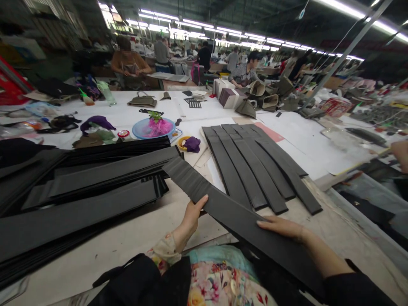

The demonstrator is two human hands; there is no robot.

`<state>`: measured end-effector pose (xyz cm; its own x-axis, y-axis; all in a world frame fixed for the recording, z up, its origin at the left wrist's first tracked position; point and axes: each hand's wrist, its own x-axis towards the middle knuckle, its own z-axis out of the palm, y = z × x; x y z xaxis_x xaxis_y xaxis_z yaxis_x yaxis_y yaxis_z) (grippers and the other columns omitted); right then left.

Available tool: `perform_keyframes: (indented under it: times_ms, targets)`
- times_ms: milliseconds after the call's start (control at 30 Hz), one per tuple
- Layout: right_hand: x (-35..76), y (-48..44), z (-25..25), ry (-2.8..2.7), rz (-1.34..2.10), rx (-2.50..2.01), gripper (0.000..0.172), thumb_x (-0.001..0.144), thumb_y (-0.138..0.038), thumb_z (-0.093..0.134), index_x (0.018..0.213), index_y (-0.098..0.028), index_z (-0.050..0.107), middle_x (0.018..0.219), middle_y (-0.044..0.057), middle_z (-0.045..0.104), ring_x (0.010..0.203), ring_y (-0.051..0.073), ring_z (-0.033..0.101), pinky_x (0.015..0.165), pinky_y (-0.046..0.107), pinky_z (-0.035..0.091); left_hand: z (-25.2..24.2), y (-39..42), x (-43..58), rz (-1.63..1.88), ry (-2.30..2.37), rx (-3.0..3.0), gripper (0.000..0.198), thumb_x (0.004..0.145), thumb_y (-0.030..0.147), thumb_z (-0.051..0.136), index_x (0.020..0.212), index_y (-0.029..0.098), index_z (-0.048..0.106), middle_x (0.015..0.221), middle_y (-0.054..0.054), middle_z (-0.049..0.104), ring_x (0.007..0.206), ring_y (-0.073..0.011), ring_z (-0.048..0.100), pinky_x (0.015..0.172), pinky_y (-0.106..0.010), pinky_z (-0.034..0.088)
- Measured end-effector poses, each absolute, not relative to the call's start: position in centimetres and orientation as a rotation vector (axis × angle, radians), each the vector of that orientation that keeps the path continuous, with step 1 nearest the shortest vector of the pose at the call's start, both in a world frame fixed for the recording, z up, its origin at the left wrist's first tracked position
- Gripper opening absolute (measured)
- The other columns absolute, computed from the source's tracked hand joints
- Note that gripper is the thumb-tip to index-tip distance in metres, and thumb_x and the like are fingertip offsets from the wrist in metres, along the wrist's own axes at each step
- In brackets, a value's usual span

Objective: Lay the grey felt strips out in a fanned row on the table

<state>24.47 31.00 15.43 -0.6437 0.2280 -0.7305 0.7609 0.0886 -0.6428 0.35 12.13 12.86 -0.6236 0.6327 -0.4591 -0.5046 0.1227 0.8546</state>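
A long dark grey strip (229,209) of flat material slants across in front of me, its far end up at the left and its near end low at the right. My left hand (192,216) is closed on its near edge, thumb on top and fingers underneath. Farther down the strip, my right hand (280,227) grips it with the thumb on the upper face; those fingers are hidden below. Just beyond lies a row of similar grey strips (242,170), side by side and partly overlapping. Stacks of grey strips (83,212) with black edges fill the left side of the table.
Behind the stacks stand a blue plastic bowl (137,128) with pink contents and a small yellow bowl (181,143) with purple cloth. Boxy bundles (228,97) and grey fabric pieces (270,102) lie farther back. Co-workers sit across the white table (117,111).
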Motion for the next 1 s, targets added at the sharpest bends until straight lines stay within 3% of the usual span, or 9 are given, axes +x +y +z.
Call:
perform_keyframes:
  times_ms: [100, 200, 300, 400, 467, 567, 667, 767, 1000]
  targets:
    - [23.7, 29.9, 13.7, 2.349, -1.004, 0.946, 0.054, 0.072, -0.047, 0.055, 0.112, -0.012, 0.055, 0.107, 0.014, 0.061, 0.098, 0.027, 0.057, 0.088, 0.042, 0.042, 9.5, 11.2, 0.1, 1.359, 1.640, 0.107, 0.052, 0.071, 0.047, 0.061, 0.111, 0.016, 0.049, 0.108, -0.012, 0.063, 0.079, -0.0183, 0.064, 0.060, -0.027, 0.052]
    - [21.2, 26.8, 11.7, 2.637, -0.782, 0.767, 0.055, 0.074, -0.035, 0.055, 0.122, -0.010, 0.046, 0.126, 0.017, 0.048, 0.117, 0.026, 0.043, 0.100, 0.040, 0.030, 6.6, 10.4, -0.6, 1.141, 1.688, 0.095, 0.050, 0.066, 0.055, 0.061, 0.090, 0.011, 0.058, 0.075, -0.012, 0.068, 0.055, -0.0176, 0.061, 0.046, -0.027, 0.046]
    - [17.5, 23.3, 10.2, 2.853, -0.637, 0.602, 0.064, 0.073, -0.042, 0.057, 0.128, -0.014, 0.039, 0.135, 0.017, 0.037, 0.124, 0.026, 0.034, 0.102, 0.040, 0.027, 4.8, 10.1, -1.4, 0.989, 1.732, 0.156, 0.053, 0.064, 0.064, 0.056, 0.066, 0.011, 0.058, 0.046, -0.008, 0.059, 0.038, -0.0155, 0.052, 0.038, -0.025, 0.038]
    - [14.5, 21.1, 9.1, 2.854, -0.522, 0.635, 0.079, 0.065, -0.049, 0.063, 0.132, -0.018, 0.033, 0.139, 0.018, 0.029, 0.127, 0.029, 0.029, 0.100, 0.045, 0.026, 4.2, 9.7, -2.2, 0.874, 1.789, 0.250, 0.054, 0.063, 0.067, 0.054, 0.053, 0.014, 0.055, 0.035, -0.006, 0.052, 0.032, -0.0148, 0.047, 0.037, -0.025, 0.035]
    - [13.7, 20.6, 8.4, 2.829, -0.507, 0.669, 0.080, 0.065, -0.050, 0.063, 0.133, -0.019, 0.032, 0.139, 0.018, 0.028, 0.127, 0.030, 0.028, 0.098, 0.044, 0.027, 4.2, 9.1, -2.7, 0.830, 1.838, 0.326, 0.051, 0.064, 0.064, 0.054, 0.048, 0.016, 0.053, 0.031, -0.004, 0.049, 0.032, -0.0149, 0.047, 0.039, -0.025, 0.036]
    - [13.6, 20.6, 7.7, 2.839, -0.502, 0.677, 0.078, 0.067, -0.049, 0.060, 0.133, -0.021, 0.031, 0.139, 0.017, 0.029, 0.127, 0.028, 0.028, 0.098, 0.042, 0.028, 4.8, 7.7, -3.4, 0.881, 1.963, 0.475, 0.039, 0.070, 0.052, 0.055, 0.053, 0.017, 0.054, 0.038, -0.001, 0.051, 0.041, -0.0153, 0.050, 0.048, -0.026, 0.040]
    - [13.9, 20.6, 7.4, 2.857, -0.463, 0.696, 0.077, 0.068, -0.047, 0.060, 0.133, -0.020, 0.031, 0.138, 0.017, 0.029, 0.126, 0.028, 0.028, 0.099, 0.042, 0.027, 5.9, 6.9, -3.9, 1.032, 2.100, 0.633, 0.021, 0.077, 0.038, 0.049, 0.078, 0.019, 0.059, 0.067, -0.002, 0.060, 0.068, -0.0164, 0.056, 0.068, -0.028, 0.044]
    - [14.0, 20.5, 7.2, 2.876, -0.425, 0.684, 0.076, 0.069, -0.046, 0.059, 0.134, -0.018, 0.031, 0.139, 0.017, 0.028, 0.127, 0.029, 0.027, 0.099, 0.042, 0.026, 6.4, 7.0, -4.0, 1.083, 2.171, 0.933, 0.026, 0.079, 0.026, 0.046, 0.102, 0.020, 0.056, 0.098, -0.005, 0.058, 0.092, -0.0173, 0.053, 0.085, -0.029, 0.040]
    - [14.0, 20.3, 7.1, 2.907, -0.379, 0.668, 0.072, 0.071, -0.045, 0.055, 0.133, -0.018, 0.032, 0.139, 0.017, 0.029, 0.125, 0.030, 0.030, 0.097, 0.043, 0.029, 5.5, 7.3, -3.7, 0.956, 2.235, 1.284, 0.034, 0.080, 0.018, 0.044, 0.112, 0.017, 0.054, 0.104, -0.009, 0.052, 0.099, -0.0212, 0.047, 0.091, -0.037, 0.038]
